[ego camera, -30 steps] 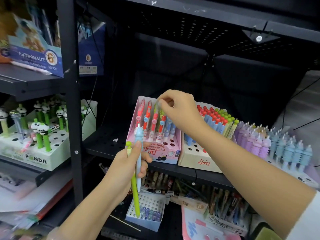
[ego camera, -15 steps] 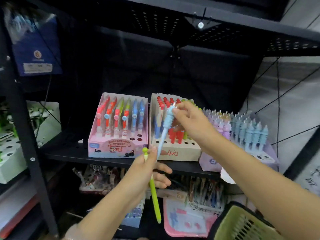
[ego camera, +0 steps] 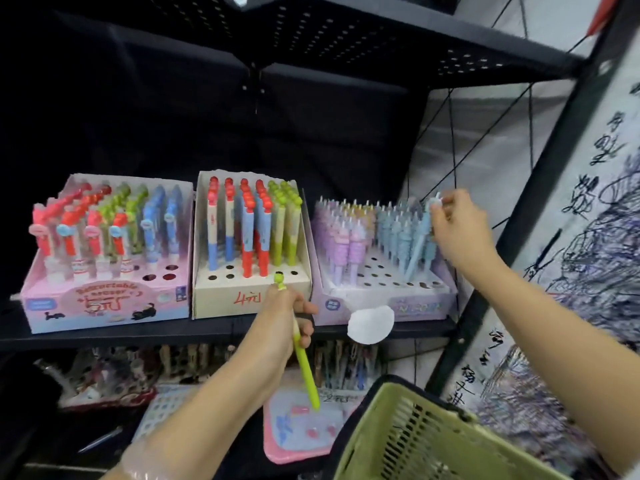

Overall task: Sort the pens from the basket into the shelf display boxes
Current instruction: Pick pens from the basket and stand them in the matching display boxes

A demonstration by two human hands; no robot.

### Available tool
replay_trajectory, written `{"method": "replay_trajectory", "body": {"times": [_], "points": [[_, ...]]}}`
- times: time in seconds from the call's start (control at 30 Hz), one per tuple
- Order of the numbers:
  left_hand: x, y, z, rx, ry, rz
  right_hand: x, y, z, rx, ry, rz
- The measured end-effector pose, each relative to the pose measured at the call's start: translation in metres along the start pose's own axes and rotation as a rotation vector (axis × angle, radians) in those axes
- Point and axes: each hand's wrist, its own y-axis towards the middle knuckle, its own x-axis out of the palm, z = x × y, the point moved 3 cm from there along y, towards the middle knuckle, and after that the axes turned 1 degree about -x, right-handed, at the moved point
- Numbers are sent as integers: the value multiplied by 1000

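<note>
Pinching the top of a light blue pen point(ego camera: 418, 243), the right hand point(ego camera: 457, 226) is held over the lilac display box point(ego camera: 388, 303); a green pen point(ego camera: 304, 365) is gripped by the left hand point(ego camera: 280, 327)

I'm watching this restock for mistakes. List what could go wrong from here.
1. The right hand pinches the light blue pen by its top while it leans tilted among the blue pens in the lilac display box; its tip may miss a hole or knock neighbours over.
2. The left hand grips the green pen mid-barrel, tip down over the lower shelf; a slip could drop it there.
</note>
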Motion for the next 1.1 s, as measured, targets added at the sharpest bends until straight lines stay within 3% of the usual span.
{"method": "replay_trajectory", "body": {"times": [0.1,0.2,0.43,0.5,0.57,0.63,0.77,0.83,0.97,1.1], "points": [[4,-1,-7,59,111,-43,4,-1,9,-4,-91,-65],[4,-3,-10,123,180,-79,19,-10,14,69,-118,-281],[2,-7,-6,141,241,-125,17,-16,14,177,-131,-442],[2,-8,-4,100,132,-115,10,-16,6,122,-236,-348],[2,-10,-1,58,2,-115,4,-23,-14,24,-242,-151],[-3,-11,1,68,-35,-128,8,-33,-42,-76,-86,-140],[-21,-19,6,155,99,-182,36,-64,-109,-171,372,-687],[-34,-21,11,193,161,-181,45,-75,-136,-200,507,-814],[-60,-27,23,245,193,-144,67,-84,-169,-201,608,-931],[-87,-28,32,254,278,-60,77,-71,-182,-52,720,-778]]}}
